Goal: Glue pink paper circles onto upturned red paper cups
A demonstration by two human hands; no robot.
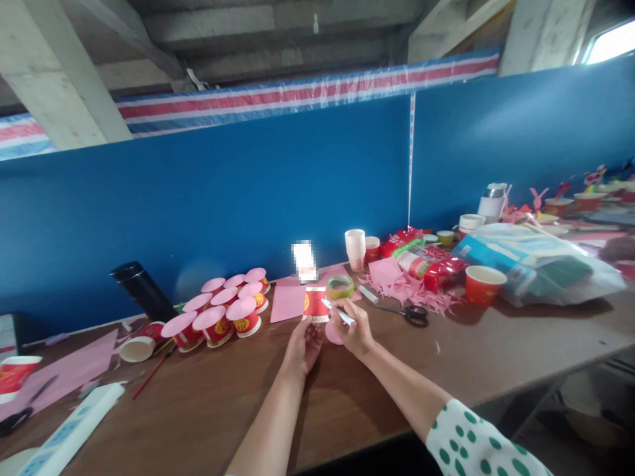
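My left hand (303, 345) is closed at the lower edge of a red paper cup (313, 303) with a white rim, holding it over the table. In my right hand (356, 328) a white pen-shaped tube (346, 317) is gripped, its tip at the cup's right side. I cannot tell whether it is a marker or a glue pen. A pink paper disc (334, 334) shows between the two hands, partly covered by my right one. Just beyond them lie pink paper sheets (285, 301) and a roll of yellow-green tape (340, 287).
Several red cups topped with pink discs (213, 319) stand left, by a black flask (141, 287). Rightward are scissors (417, 315), pink scraps (407, 284), a red-orange paper cup (483, 285) and a plastic bag (540, 264). A blue partition (248, 192) closes off the back.
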